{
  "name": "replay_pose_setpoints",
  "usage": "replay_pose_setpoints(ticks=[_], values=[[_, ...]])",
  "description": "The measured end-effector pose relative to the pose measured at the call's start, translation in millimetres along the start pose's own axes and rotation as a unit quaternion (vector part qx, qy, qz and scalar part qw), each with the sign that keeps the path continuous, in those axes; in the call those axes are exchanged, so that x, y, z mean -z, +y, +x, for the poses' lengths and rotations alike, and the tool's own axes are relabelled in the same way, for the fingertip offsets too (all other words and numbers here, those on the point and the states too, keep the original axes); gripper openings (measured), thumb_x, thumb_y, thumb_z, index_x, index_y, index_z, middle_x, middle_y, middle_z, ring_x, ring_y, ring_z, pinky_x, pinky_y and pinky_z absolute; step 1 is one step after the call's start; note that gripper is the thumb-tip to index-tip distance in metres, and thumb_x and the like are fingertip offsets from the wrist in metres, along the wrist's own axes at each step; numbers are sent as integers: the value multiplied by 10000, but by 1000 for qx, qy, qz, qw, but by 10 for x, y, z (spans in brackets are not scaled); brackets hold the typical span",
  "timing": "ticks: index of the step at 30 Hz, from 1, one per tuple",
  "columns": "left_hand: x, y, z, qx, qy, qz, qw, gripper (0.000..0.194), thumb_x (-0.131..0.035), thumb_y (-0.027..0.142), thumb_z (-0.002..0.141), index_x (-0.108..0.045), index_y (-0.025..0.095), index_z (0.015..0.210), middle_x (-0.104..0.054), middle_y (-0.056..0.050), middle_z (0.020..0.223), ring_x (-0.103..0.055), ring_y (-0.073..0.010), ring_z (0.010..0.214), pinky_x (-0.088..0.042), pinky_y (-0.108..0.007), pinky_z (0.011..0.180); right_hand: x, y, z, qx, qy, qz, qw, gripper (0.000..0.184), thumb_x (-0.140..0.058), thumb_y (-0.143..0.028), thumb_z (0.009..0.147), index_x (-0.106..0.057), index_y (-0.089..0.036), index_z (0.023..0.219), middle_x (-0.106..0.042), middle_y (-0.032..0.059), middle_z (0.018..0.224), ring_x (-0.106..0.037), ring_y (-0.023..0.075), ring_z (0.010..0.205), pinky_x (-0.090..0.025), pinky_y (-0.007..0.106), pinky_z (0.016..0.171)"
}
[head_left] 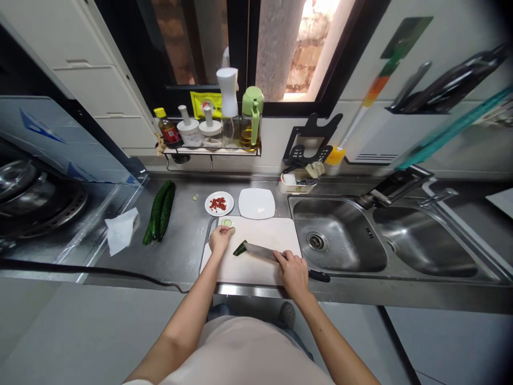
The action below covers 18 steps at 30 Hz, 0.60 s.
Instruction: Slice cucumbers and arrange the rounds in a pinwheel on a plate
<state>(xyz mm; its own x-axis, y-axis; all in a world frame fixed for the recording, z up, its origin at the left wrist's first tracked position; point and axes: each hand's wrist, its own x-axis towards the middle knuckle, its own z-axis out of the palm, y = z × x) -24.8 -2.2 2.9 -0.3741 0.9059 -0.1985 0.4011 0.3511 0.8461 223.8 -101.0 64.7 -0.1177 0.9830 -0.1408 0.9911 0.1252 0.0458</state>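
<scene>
In the head view, my right hand [294, 271] is wrapped round a kitchen knife [259, 251], whose black handle end sticks out past the palm. The blade points left over a white cutting board [260, 272], its tip touching or just above a short dark-green piece of cucumber [240, 248]. My left hand [220, 239] is at the board's left side, fingers pinched together at a thin cucumber slice [232, 230]. A few more cucumber slices [226, 222] lie just beyond those fingertips, near the board's far left corner.
Behind the board sit a small plate of chopped red pieces [218, 203] and a white square plate [256, 203]. Whole cucumbers [159, 212] and a white paper towel [121, 231] lie left. A double sink [340, 235] adjoins the right; a condiment rack [212, 151] hangs behind.
</scene>
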Motion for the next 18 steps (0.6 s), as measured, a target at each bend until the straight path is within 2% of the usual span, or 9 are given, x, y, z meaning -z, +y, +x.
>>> replay_pose_setpoints(ticks=[3, 6, 18], values=[[15, 53, 38, 26, 42, 69, 996, 219, -648, 446, 693, -652, 245, 779, -690, 1, 797, -613, -194, 772, -391, -364, 801, -5, 11, -13, -1, -1, 7, 1000, 397, -425, -216, 934, -518, -346, 1298, -576, 59, 1078, -502, 166, 863, -232, 302, 727], [-2, 123, 93, 16, 58, 104, 993, 195, -630, 425, 714, -657, 244, 780, -699, -7, 788, -614, -209, 808, -339, -404, 867, -8, 19, -22, -4, -4, 10, 1000, 403, -436, -213, 928, -515, -343, 1300, -573, 59, 1082, -500, 168, 873, -234, 301, 731], [-96, 195, 271, -7, 61, 196, 979, 130, -567, 324, 781, -653, 250, 844, -694, -34, 814, -588, -255, 920, -262, -426, 904, -14, 57, -40, -20, -12, 24, 999, 382, -448, -235, 926, -537, -349, 1279, -581, 48, 1072, -503, 159, 869, -236, 295, 714]])
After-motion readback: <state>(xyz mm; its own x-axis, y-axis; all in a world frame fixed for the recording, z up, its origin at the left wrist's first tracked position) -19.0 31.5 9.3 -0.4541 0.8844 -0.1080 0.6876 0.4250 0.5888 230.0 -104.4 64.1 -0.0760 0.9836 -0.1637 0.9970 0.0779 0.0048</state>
